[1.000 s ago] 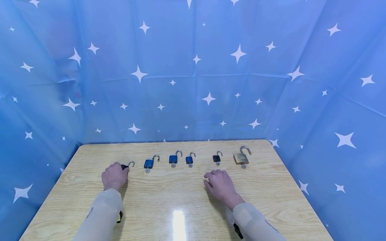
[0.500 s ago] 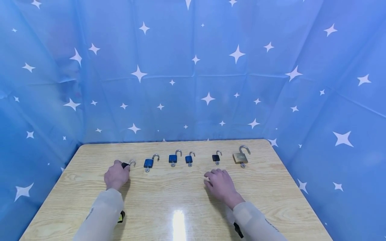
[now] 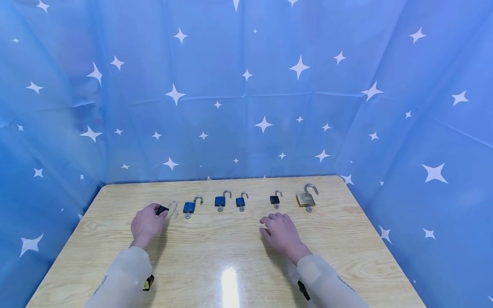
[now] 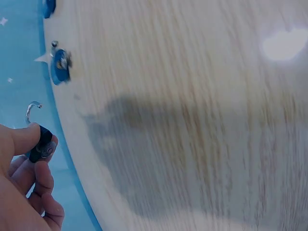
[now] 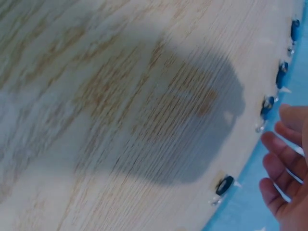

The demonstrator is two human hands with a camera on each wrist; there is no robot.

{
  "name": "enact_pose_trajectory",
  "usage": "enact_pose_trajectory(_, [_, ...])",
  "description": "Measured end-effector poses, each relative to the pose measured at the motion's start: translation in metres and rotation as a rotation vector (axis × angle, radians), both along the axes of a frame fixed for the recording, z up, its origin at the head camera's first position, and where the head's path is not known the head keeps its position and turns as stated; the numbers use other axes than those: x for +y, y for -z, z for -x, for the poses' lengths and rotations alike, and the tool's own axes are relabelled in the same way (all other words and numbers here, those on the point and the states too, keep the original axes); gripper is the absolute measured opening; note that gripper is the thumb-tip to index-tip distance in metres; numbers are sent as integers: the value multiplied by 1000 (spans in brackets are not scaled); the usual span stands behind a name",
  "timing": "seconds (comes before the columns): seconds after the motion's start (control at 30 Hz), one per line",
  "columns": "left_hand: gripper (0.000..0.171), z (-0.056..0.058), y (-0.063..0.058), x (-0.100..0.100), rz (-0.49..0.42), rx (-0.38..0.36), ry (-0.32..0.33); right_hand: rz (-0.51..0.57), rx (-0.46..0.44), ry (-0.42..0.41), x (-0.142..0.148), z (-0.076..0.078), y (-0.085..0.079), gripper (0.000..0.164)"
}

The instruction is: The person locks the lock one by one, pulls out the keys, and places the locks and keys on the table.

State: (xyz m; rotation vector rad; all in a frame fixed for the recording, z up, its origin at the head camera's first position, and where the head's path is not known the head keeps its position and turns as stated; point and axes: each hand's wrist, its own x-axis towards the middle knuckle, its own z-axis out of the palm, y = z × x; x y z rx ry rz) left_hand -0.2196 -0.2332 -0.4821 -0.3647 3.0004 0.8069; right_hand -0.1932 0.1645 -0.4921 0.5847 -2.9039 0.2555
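Observation:
My left hand (image 3: 146, 223) pinches a small black padlock (image 4: 45, 137) between thumb and fingers, at the left of the table. Its silver shackle (image 4: 32, 111) is swung open and points away from the hand. In the head view the fingers partly cover the lock's body. A blue padlock (image 3: 189, 207) lies just to the right of that hand. My right hand (image 3: 283, 234) holds nothing; its fingers are loosely bent over the wood. Beyond its fingertips lies a second black padlock (image 3: 274, 199), with a brass padlock (image 3: 306, 199) to the right of it.
Two more blue padlocks, a larger one (image 3: 220, 201) and a smaller one (image 3: 240, 201), lie mid-row with shackles open and keys in them. The wooden table (image 3: 200, 256) ends at the back against a blue star-patterned curtain (image 3: 215, 115). A bright reflection shows near the front.
The left hand has raised the black padlock off the table, and its shackle has shifted slightly right and away. The right hand stays where it was. The head view has drifted a little.

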Motion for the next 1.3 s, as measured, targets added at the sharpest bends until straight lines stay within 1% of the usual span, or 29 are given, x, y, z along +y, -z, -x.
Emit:
enact_pose_trajectory(0.2, [47,-9,-6,15,-45,10,11,-11,-5,-6,-3,2,-2,22])
enact_pose_trajectory(0.37, [45,-15,-5,31,-102,46,20,-18,1,-6,-5,2,-5,22])
enact_pose_trajectory(0.5, [41,-15,3,46,-182,60,19,-16,-10,-8,-8,2,-6,22])
enact_pose_trajectory(0.63, [37,-15,7,63,-228,83,32,-5,-17,-16,-12,2,-7,21])
enact_pose_trajectory(0.7, [38,-17,7,71,-246,92,41,-3,-13,-21,-13,1,-7,21])
enact_pose_trajectory(0.83, [40,-18,5,84,-290,84,54,-5,-5,-27,-13,1,-6,21])
enact_pose_trajectory(1.03, [36,-23,1,101,-395,89,56,7,-12,-24,-13,1,-6,22])
enact_pose_trajectory(1.17, [31,-25,-1,110,-438,98,63,12,-10,-26,-15,2,-8,27])
enact_pose_trajectory(1.3, [31,-25,0,119,-464,100,70,32,2,-34,-20,4,-11,37])
